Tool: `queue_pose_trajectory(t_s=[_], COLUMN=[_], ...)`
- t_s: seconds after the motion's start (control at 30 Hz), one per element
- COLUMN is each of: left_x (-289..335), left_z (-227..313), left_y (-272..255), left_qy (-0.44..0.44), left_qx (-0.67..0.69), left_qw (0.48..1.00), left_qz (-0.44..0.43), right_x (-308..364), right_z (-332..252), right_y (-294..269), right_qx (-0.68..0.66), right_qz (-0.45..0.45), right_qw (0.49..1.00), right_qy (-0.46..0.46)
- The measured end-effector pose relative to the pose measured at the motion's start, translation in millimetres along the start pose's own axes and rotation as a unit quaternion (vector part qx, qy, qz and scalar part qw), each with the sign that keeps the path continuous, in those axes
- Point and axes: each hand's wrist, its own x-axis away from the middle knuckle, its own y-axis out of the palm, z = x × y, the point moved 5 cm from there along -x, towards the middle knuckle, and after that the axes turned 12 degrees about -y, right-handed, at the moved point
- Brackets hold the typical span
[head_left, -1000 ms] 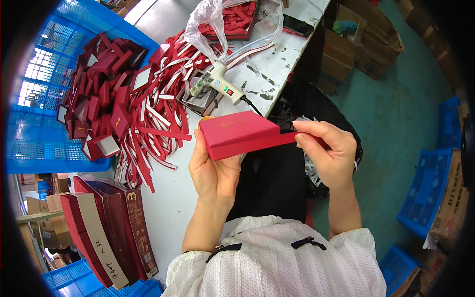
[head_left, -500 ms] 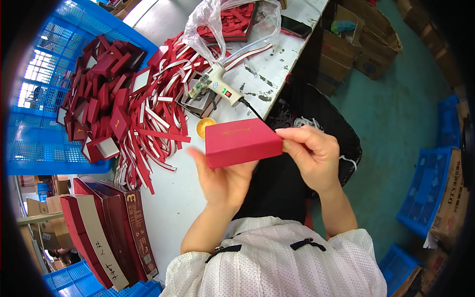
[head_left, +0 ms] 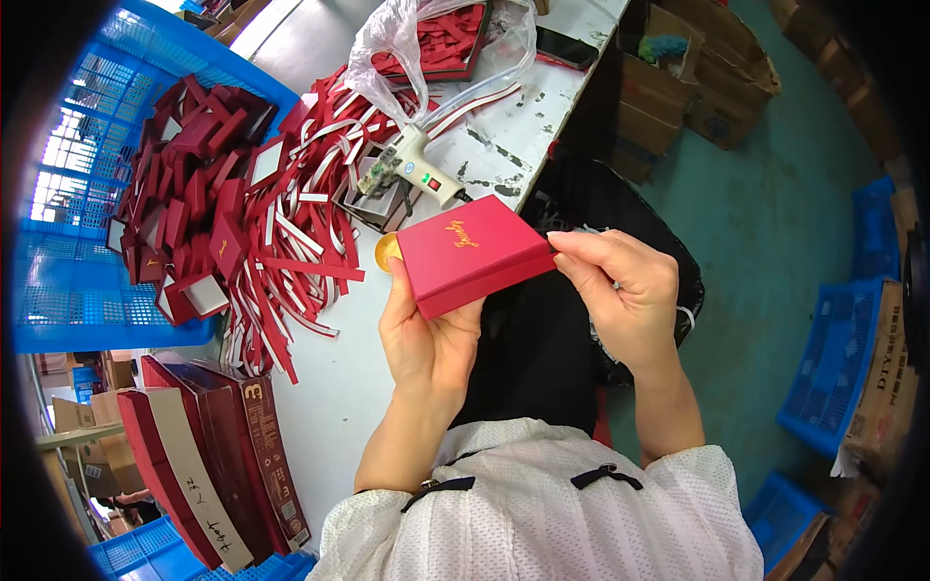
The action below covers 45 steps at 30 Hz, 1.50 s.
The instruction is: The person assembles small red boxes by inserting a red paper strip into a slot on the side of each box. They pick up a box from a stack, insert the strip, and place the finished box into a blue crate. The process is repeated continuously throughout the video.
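A flat red gift box (head_left: 475,257) with gold script on its lid is held up in front of me, tilted, above my lap and the table edge. My left hand (head_left: 426,334) grips its left side from below, thumb on the near left edge. The fingertips of my right hand (head_left: 620,290) pinch its right corner; what exactly lies between them is hidden. Beyond the box a cream glue gun (head_left: 426,174) rests over a small open box (head_left: 387,206). A round yellow dish (head_left: 387,254) is partly covered by the gift box.
Many red boxes (head_left: 194,194) fill a blue basket (head_left: 77,276) at the left. Red and white ribbon strips (head_left: 300,232) lie beside it. A plastic bag (head_left: 387,58), a tray of red pieces (head_left: 455,44) and a phone (head_left: 567,48) are farther back. Large cartons (head_left: 208,445) stand at near left.
The gift box has been tipped so that its lid faces me more. My left hand has turned and closed more firmly around its left side; my right hand still pinches the right corner.
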Motion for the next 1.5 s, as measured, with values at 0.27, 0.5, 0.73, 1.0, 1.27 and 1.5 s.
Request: queue_pose_trajectory(t_s=[0.27,0.5,0.73,1.0,1.27,1.5], left_x=[3.8,3.0,3.3,12.2,14.2,17.1], left_z=[-6.5,-0.5,-2.9,-4.0,6.4,-1.3], left_y=[2.4,-10.6,-4.6,-7.1,-9.5,0.7], left_qy=[-0.030,-0.038,-0.041,-0.034,-0.026,-0.056], left_qx=[0.006,0.021,0.025,-0.015,0.029,0.052], left_qw=[1.000,0.999,0.999,0.998,0.999,0.997], left_qz=[0.004,0.016,0.000,0.050,0.027,-0.013], right_x=[-0.6,0.6,0.9,6.6,2.9,3.1], right_z=[0.7,-7.5,-5.0,0.9,-13.7,-4.9], right_y=[-2.9,-6.8,-8.1,-1.9,-1.9,0.5], right_qx=[-0.007,0.033,0.022,0.020,0.046,-0.007], right_qz=[-0.007,-0.013,-0.003,-0.004,-0.025,-0.018], right_qw=[1.000,0.999,1.000,1.000,0.997,1.000], right_qy=[0.018,-0.028,-0.020,-0.012,-0.050,-0.004])
